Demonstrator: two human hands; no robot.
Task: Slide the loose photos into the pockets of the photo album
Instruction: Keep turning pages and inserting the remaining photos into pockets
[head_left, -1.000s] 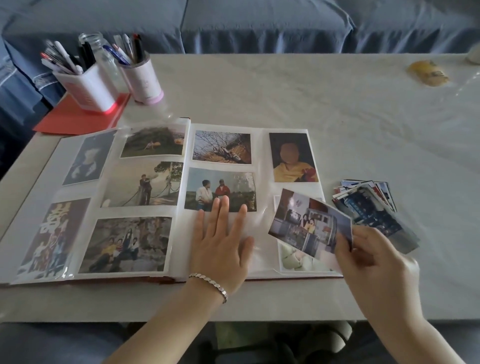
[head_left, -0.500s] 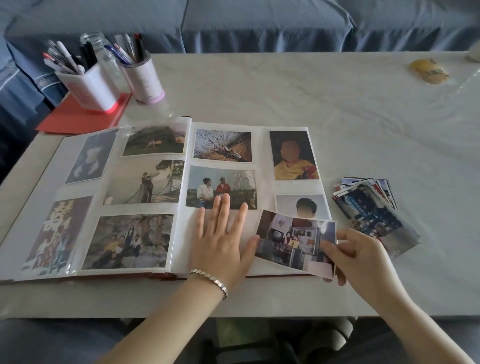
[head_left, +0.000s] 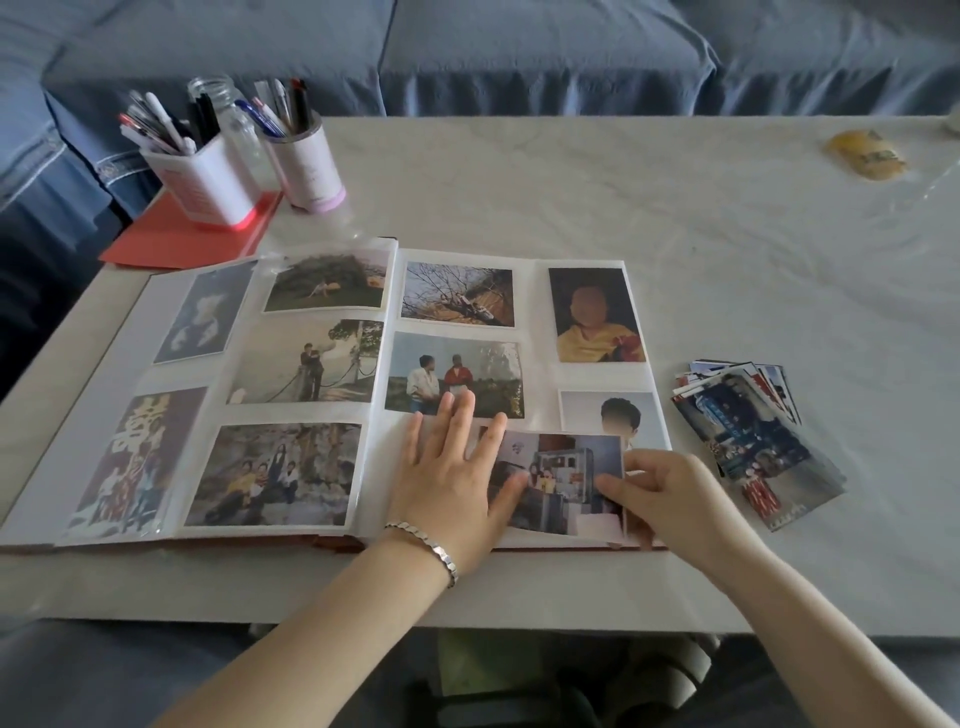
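Paper photo (head_left: 563, 467) lies between right fingers (head_left: 641, 461) and left hand (head_left: 452, 480) (touching both).

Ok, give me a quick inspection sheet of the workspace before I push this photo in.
Surface: pale table, marbled look.
Job's things: photo album lies open near the front edge, most visible pockets filled; loose photo lies over the right page's lower part, cannot tell whether it has entered a pocket; stack of loose photos on the table right of the album.
Clutter: white pen holder, round pen holder, glass jar and red folder far left; yellowish object far right.
Grippers: left hand flat on the right page; right hand pinches the loose photo's right edge.
Cables: nothing seen.
Surroundings: blue sofa behind the table.
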